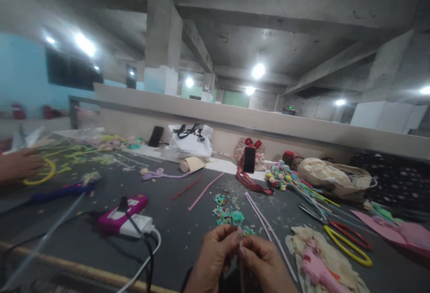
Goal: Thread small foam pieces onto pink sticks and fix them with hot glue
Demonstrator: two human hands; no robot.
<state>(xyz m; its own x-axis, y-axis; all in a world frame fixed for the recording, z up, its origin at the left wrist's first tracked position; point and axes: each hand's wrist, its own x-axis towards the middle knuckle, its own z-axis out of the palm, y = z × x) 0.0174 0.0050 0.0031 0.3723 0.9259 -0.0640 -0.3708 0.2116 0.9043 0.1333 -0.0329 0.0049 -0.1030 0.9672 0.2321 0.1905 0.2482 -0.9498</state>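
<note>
At the table's front edge, my left hand (217, 255) and my right hand (264, 257) meet with their fingertips pinched together. Between them they grip a thin pale pipe cleaner (241, 266), held upright. A turquoise tuft (237, 217) shows at its top end, just above my fingers. Right behind lies a heap of small turquoise and mixed-colour clipped bits (221, 205). Two pale lilac pipe cleaners (264, 217) lie to the right of the heap. A pink glue gun (317, 264) rests on a crumpled cloth (295, 239) beside my right hand.
Scissors with red and yellow handles (347, 243) lie at right. Behind them is a bundle of pipe-cleaner flowers (278, 175). A phone (249, 159) leans at the back. A magenta power strip (110, 221) with cables sits left. Another person's hand (20, 165) reaches in at far left.
</note>
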